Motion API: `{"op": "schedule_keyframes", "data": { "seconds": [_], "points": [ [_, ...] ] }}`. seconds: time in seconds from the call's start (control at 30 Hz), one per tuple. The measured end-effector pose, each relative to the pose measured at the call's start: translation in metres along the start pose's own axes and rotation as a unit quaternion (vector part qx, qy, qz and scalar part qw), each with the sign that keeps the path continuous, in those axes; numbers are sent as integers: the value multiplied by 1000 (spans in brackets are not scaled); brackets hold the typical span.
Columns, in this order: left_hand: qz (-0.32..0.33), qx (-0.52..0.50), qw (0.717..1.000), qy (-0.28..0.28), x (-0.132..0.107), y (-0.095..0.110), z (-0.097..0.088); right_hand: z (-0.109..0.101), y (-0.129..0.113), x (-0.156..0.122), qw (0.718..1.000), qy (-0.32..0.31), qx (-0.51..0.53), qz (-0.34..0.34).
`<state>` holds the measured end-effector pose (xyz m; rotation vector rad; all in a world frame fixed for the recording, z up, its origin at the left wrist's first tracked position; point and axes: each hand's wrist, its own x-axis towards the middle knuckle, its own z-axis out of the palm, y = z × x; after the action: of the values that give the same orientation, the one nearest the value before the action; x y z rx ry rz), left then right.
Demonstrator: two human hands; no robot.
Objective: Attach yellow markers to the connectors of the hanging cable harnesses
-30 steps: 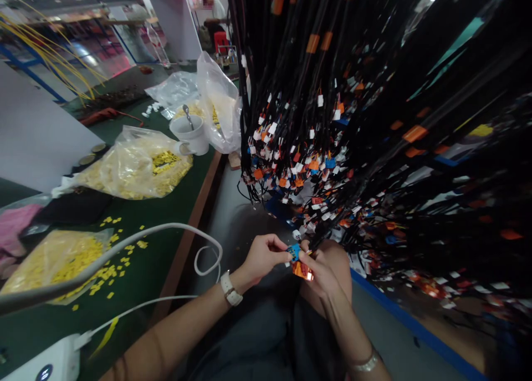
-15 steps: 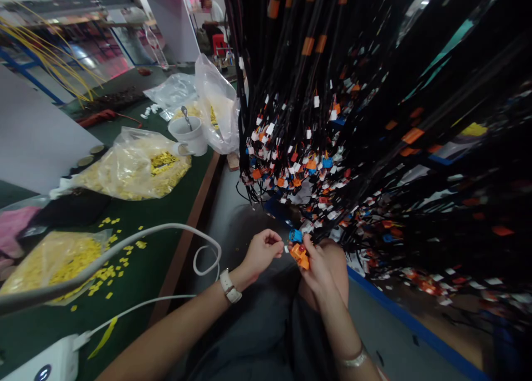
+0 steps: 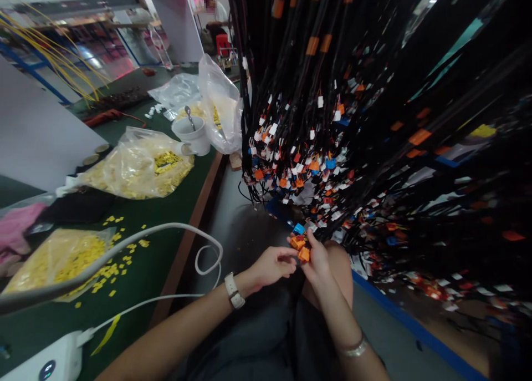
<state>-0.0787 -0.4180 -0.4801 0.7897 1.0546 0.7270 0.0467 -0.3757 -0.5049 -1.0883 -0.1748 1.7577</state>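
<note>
at far left, yellow pieces (image 3: 100,281) are scattered beside a plastic bag (image 3: 47,259) on the green table (image 3: 137,295), and a pale cable (image 3: 166,228) is arched over them. from lower left, the left forearm (image 3: 187,328) is stretched diagonally up and inward, its wrist banded by a white watch (image 3: 234,290). the left hand (image 3: 276,266) is held nearly level, back upward, with the fingers bent and pointed right; thumb and forefinger are parted slightly, and nothing is seen gripped between them. whether the orange pieces are touched by a fingertip cannot be told. just to the right, two orange connectors (image 3: 303,254) are clasped in the fingers of the right hand (image 3: 318,259), with a blue connector (image 3: 298,229) stuck out just beyond them. the right hand's thumb is pointed up and forward, and its forearm (image 3: 338,309) is slanted up from lower right, circled by a bracelet (image 3: 354,348). above and rightward, black wire bundles (image 3: 282,54) are hung, tipped with many small connectors.
</note>
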Motion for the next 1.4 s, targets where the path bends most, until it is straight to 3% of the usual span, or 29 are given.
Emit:
{"op": "schedule_keyframes", "data": {
  "seconds": [0.27, 0.4, 0.47, 0.57, 0.63, 0.73, 0.83, 0.9, 0.97, 1.03, 1.1, 1.17, 1.4],
  "points": [
    [-36, -171, 984, -26, -6, 6, 3, 0, 0, -6, 1000, 11, -15, -8],
    [-12, -195, 981, -10, -4, 4, 4, 0, 0, -6, 1000, 8, -12, -16],
    [28, -147, 989, -9, -3, 2, 5, 0, 1, -5, 999, 17, -13, -28],
    [107, 22, 994, 9, -2, 0, 9, 0, 5, -4, 998, 38, -20, -42],
    [154, 169, 973, 29, -4, 0, 11, 0, 8, -4, 997, 33, -35, -56],
    [210, 340, 915, 52, -9, 5, 12, 0, 12, -6, 995, 8, -60, -80],
    [229, 386, 891, 64, -11, 10, 13, 0, 13, -9, 994, -21, -62, -83],
    [198, 327, 922, 59, -9, 14, 12, -1, 13, -11, 994, -41, -53, -84],
    [135, 186, 972, 43, -6, 17, 11, -2, 11, -13, 994, -65, -44, -79],
    [70, 25, 997, 18, -4, 20, 8, -3, 9, -15, 992, -99, -41, -64],
    [38, -83, 996, 3, -3, 23, 6, -5, 8, -15, 989, -135, -45, -49],
    [29, -128, 991, 1, -3, 25, 4, -8, 9, -15, 984, -164, -46, -52],
    [29, -154, 987, 36, -5, 26, 4, -15, 13, -13, 965, -254, -39, -51]
  ]
}}
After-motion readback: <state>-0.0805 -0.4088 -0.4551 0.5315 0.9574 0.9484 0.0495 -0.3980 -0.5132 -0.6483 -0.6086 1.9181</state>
